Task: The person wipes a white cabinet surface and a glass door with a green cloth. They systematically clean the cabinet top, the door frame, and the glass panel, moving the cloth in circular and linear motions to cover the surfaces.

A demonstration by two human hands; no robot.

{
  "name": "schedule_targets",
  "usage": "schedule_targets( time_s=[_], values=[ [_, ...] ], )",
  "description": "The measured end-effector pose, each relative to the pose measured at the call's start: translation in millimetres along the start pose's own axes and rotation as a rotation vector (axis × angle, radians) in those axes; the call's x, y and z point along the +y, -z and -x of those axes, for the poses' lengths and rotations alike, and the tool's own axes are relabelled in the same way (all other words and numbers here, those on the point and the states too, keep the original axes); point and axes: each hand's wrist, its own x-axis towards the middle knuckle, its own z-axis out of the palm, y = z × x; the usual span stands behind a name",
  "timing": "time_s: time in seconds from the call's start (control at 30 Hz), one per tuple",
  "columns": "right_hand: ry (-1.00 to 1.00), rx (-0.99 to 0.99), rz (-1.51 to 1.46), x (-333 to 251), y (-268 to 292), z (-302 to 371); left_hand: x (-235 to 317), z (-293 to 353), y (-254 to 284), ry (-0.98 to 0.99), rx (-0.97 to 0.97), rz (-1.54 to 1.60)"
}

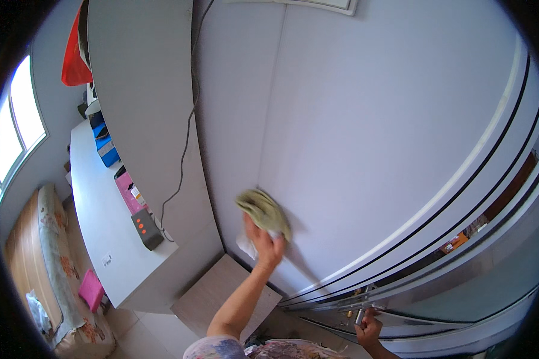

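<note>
- Left hand [268,244], mine: raised before me at the end of a bent forearm, back of the hand toward me; fingers clamped on a cloth, their tips partly hidden in its folds.
- Cloth [265,210], green, bunched: in my left hand, up at the wall, low on its left part; a dark shadow falls beside it. Whether all of it touches the wall I cannot tell.
- White piece [246,246], soft-looking: just beside my left wrist, partly behind my hand.
- Wall [371,119], pale, smooth: a vertical seam runs above the cloth.
- Right hand [370,331], mine: low and to the right; fingers curled together around a door handle.
- Door handle [360,316], silver: brass-coloured pieces [349,313] sit just beside it, too small to tell in detail.
- Door [497,290], with a greyish glass panel: stands at my right, bent by the lens.
- Sleeve [214,348], pale, patterned: on my left arm.
- Box-like piece [212,293], wood-toned, flat-topped: on the floor below my left hand, in the corner by the wall.
- Cabinet [147,102], light grey: to my left; a thin cable [188,128] hangs down its side panel.
- On the cabinet's white ledge [96,215]: dark grey block [146,230] with orange spots, pink box [127,190], blue box [106,149].
- Farther left: window [19,122], bright; bench [33,251], wooden, with a floral cover; pink object [91,289] near it.
</note>
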Motion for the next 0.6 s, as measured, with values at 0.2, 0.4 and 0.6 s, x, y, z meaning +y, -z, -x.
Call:
schedule_targets(
  time_s=[0.2, 0.4, 0.6],
  values=[
    [0.03, -0.055, -0.024, 9, 0, 5, 8, -131, 20, -0.065, 0.239, -0.143],
    [0.048, 0.102, -0.018, 1, -8, 1, 95, -245, 43, -0.268, 0.29, -0.108],
    [0.006, 0.062, 0.037, -3, -6, -8, 157, -190, 22, -0.697, 0.204, -0.125]
  ],
)
